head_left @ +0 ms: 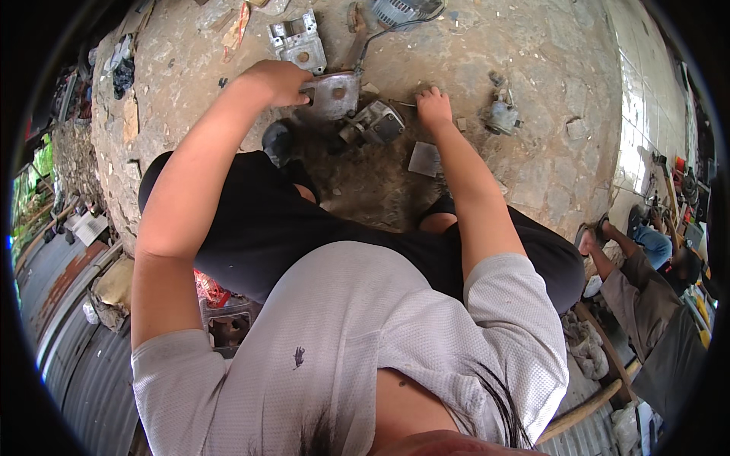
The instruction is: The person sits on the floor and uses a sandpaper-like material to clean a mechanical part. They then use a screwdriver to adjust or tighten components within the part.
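My left hand (280, 82) reaches forward and is closed on the left edge of a grey cast-metal housing (331, 96) with a round hole in its face. Off to its right, my right hand (434, 109) is low over the ground, fingers curled round a thin metal rod (401, 103) that points left; the rest of it is hidden in the hand. Between the hands, close by the housing, lies a blocky metal engine part (380, 121). A second pale metal casing (297, 42) sits just beyond my left hand.
A square grey plate (424, 159) lies nearer me. To the right is a small carburetor-like part (502, 115). Farther out are a ribbed grey part (404, 11) and a dark cable (372, 39). Another person (646, 292) sits at the right.
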`<action>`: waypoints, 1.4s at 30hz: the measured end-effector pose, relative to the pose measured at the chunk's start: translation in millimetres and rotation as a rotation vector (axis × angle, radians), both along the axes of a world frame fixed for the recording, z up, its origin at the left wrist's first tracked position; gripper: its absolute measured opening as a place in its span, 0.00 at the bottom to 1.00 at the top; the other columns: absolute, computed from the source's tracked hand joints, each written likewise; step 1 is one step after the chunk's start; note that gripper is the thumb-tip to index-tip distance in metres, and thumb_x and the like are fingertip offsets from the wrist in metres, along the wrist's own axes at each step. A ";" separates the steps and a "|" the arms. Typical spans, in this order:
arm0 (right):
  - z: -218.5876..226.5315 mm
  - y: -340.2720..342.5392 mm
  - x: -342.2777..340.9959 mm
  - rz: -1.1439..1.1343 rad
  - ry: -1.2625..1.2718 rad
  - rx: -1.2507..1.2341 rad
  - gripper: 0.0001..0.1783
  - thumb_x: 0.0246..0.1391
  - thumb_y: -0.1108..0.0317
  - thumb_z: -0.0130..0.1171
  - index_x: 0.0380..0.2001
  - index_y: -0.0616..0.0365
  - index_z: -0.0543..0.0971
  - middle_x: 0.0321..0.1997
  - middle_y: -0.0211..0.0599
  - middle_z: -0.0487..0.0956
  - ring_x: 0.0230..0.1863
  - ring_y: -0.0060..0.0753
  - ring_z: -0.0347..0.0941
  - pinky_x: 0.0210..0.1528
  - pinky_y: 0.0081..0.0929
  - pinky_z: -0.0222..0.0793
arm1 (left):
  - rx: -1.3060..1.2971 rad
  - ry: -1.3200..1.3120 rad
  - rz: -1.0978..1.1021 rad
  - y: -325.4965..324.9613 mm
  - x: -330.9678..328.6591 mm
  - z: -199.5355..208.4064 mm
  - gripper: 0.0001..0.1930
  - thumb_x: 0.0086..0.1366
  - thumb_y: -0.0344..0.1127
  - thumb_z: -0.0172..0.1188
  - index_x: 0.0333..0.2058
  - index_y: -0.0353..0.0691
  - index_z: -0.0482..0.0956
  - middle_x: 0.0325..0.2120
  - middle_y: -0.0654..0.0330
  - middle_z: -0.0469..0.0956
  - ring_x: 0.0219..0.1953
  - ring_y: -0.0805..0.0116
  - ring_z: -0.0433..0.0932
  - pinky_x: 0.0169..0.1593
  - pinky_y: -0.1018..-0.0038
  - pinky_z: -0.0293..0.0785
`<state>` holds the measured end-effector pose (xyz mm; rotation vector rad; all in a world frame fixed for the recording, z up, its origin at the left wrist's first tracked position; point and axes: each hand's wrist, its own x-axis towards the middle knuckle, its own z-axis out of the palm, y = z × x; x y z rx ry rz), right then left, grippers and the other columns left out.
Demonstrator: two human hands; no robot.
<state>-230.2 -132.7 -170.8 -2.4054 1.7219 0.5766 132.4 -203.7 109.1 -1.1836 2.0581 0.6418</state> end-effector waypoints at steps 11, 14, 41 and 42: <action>64.2 7.3 6.4 -0.937 -1.049 0.252 0.23 0.62 0.64 0.59 0.59 0.56 0.83 0.44 0.45 0.88 0.47 0.40 0.85 0.51 0.37 0.77 | 0.012 0.046 -0.055 9.9 1.7 -19.4 0.28 0.69 0.53 0.64 0.64 0.49 0.79 0.53 0.52 0.85 0.57 0.47 0.82 0.59 0.54 0.78; 127.6 15.8 24.6 -0.914 -1.180 0.269 0.22 0.63 0.65 0.59 0.57 0.62 0.83 0.42 0.46 0.88 0.48 0.34 0.84 0.52 0.32 0.77 | 0.043 0.087 -0.063 22.6 10.7 -30.6 0.29 0.69 0.54 0.64 0.65 0.49 0.78 0.56 0.52 0.84 0.60 0.48 0.81 0.61 0.54 0.77; 144.6 96.5 61.0 -0.877 -0.966 -0.066 0.15 0.64 0.57 0.71 0.44 0.56 0.90 0.31 0.48 0.87 0.33 0.39 0.85 0.38 0.34 0.77 | 0.040 0.032 0.024 57.9 53.7 -110.5 0.31 0.73 0.52 0.61 0.70 0.49 0.70 0.63 0.54 0.75 0.63 0.49 0.77 0.61 0.53 0.78; 143.9 98.2 62.2 -0.912 -0.982 -0.075 0.15 0.64 0.57 0.71 0.44 0.56 0.90 0.33 0.49 0.88 0.34 0.39 0.85 0.39 0.34 0.78 | 0.027 0.027 0.046 57.8 53.8 -112.1 0.32 0.73 0.52 0.60 0.71 0.49 0.69 0.62 0.54 0.75 0.63 0.49 0.77 0.61 0.53 0.78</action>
